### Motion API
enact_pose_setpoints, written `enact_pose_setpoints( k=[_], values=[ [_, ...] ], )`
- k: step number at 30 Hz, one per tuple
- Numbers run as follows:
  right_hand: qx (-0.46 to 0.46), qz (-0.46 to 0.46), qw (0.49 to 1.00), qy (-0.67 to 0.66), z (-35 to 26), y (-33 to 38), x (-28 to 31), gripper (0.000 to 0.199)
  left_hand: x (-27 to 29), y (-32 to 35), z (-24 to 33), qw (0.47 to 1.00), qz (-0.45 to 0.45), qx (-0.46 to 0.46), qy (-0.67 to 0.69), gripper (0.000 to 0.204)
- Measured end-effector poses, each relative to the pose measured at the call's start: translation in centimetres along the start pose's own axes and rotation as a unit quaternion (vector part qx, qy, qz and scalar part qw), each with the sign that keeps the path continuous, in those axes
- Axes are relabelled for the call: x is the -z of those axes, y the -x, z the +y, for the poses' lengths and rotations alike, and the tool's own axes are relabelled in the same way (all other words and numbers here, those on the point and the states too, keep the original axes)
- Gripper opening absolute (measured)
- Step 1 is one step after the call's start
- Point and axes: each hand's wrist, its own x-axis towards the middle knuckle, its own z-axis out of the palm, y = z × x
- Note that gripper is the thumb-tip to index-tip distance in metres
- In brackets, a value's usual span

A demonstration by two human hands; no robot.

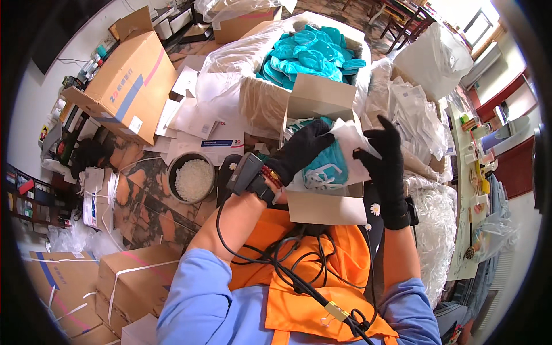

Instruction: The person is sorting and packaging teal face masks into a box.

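An open white cardboard box [325, 208] stands in front of me with its flaps raised. Inside lie teal fabric pieces [325, 168] with white straps, beside a white sheet [352, 150]. My left hand [302, 150], in a black glove, reaches over the box's left side. Its fingers are together on the teal fabric, and what they grip is hidden beneath them. At the right side of the box, my black-gloved right hand [385, 167] has thumb and fingers apart, close to the white sheet's edge.
Beyond the box, a large plastic-lined carton [261, 100] holds a teal fabric heap [313, 52]. A bowl of white granules [194, 179] sits to the left. Brown cartons [129, 86] stand at left, white packets [411, 115] at right. Black cables [293, 270] cross my orange apron.
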Motion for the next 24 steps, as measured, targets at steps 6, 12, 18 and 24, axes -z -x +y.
enact_pose_setpoints(
  k=[6,12,18,24],
  values=[
    [-0.061,-0.073,0.976,0.198,0.3,2.3,1.6,0.028,-0.4,0.2,-1.1,0.994,-0.010,0.027,0.101,0.037],
    [-0.019,0.010,0.973,0.230,-1.9,2.7,2.1,0.014,0.8,1.2,1.0,0.994,0.067,-0.052,0.074,0.039],
    [0.037,-0.026,0.953,0.299,-2.7,2.3,2.7,0.010,1.8,2.0,1.0,0.975,0.103,-0.041,0.191,0.042],
    [0.043,-0.045,0.950,0.305,-1.3,1.7,3.8,0.014,1.9,1.3,1.8,0.986,0.096,-0.048,0.129,0.043]
  ],
)
